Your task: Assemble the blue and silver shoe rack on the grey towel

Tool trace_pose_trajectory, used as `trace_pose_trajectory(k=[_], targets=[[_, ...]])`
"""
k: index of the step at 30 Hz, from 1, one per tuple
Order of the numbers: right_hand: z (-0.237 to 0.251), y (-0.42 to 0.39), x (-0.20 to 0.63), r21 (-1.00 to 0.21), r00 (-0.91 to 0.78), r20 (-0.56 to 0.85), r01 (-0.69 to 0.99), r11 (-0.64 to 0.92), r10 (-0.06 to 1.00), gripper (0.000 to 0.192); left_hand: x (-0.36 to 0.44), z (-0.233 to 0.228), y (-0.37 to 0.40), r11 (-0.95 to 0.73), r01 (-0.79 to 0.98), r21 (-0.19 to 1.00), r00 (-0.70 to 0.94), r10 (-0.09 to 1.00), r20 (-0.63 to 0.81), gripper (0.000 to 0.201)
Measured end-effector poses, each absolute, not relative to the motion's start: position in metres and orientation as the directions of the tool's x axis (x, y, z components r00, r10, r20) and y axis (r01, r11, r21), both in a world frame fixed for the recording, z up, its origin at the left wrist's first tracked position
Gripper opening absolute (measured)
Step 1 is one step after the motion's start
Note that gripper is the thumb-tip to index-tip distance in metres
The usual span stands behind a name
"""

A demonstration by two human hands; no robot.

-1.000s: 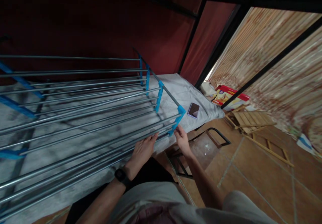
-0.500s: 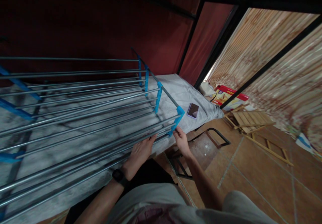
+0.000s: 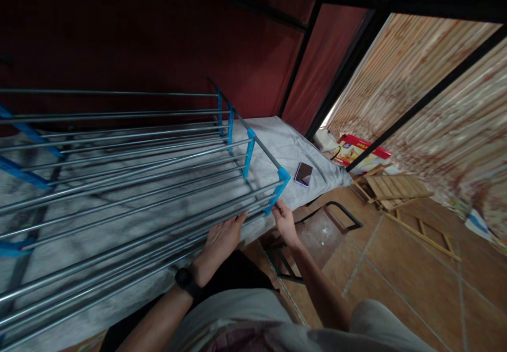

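Rack (image 3: 130, 183) of long metal rods with blue plastic joints fills the left and centre of the frame, lying over a grey sheeted bed (image 3: 293, 146). Left hand (image 3: 219, 241), fingers together, rests flat on the nearest rods. Right hand (image 3: 284, 221) pinches the blue corner joint (image 3: 279, 186). Just right of that, a phone (image 3: 303, 173) lies on the sheet.

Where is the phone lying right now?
In the head view, the phone lies right of centre on the grey sheet, just beyond the rack's blue corner and above the right hand.
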State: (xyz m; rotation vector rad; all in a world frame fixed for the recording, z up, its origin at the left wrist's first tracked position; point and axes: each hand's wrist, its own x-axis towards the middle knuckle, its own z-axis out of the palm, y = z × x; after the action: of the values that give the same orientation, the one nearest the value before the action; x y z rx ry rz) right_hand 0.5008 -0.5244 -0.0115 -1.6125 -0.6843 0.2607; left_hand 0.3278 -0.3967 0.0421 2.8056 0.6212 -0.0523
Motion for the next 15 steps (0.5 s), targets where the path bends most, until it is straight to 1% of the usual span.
trace_pose_trajectory(k=[6, 11, 15], targets=[[-0.0137, -0.5249, 0.4988, -0.96, 0.782, 0.225, 0.281, -0.007, 0.582, 0.027, 0.3304, 0.0418, -0.3973, -0.889, 0.384, 0.25, 0.923, 0.379, -0.072, 0.06], [-0.0142, -0.5236, 0.496, -0.962, 0.791, 0.214, 0.274, -0.019, 0.573, 0.034, 0.3301, 0.0432, -0.4006, -0.895, 0.363, 0.261, 0.93, 0.363, -0.05, 0.058], [-0.0105, -0.5232, 0.4931, -0.954, 0.789, 0.218, 0.297, -0.046, 0.575, 0.039, 0.3317, 0.042, -0.4005, -0.884, 0.382, 0.271, 0.922, 0.383, -0.049, 0.057]])
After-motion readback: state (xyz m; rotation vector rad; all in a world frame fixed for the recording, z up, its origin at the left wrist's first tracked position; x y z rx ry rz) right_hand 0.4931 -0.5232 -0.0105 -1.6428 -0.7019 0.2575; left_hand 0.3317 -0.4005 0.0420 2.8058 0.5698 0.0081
